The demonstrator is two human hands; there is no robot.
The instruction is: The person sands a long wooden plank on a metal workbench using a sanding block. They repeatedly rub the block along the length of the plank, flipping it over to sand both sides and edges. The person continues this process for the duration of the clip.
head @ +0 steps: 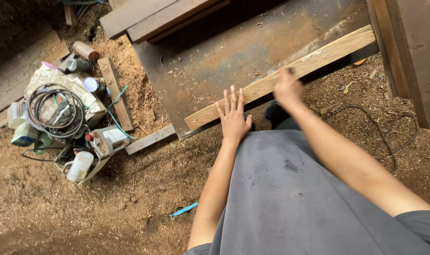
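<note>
A long pale wooden plank (319, 54) lies slantwise along the near edge of a dark metal table (234, 52) dusted with wood chips. My left hand (234, 115) is flat with fingers spread, resting against the plank's near edge close to its left end. My right hand (286, 89) is blurred; its fingers curl over the plank's near edge further right. My grey shirt fills the lower right of the view.
Sawdust covers the floor. At the left sits a heap with a coiled black cable (54, 111), spray cans (85, 51), a white jug (79, 166) and a power tool (106, 141). Dark boards (163, 16) lie at the top, a wooden post (413, 52) at right, a black cord (394, 137) on the floor.
</note>
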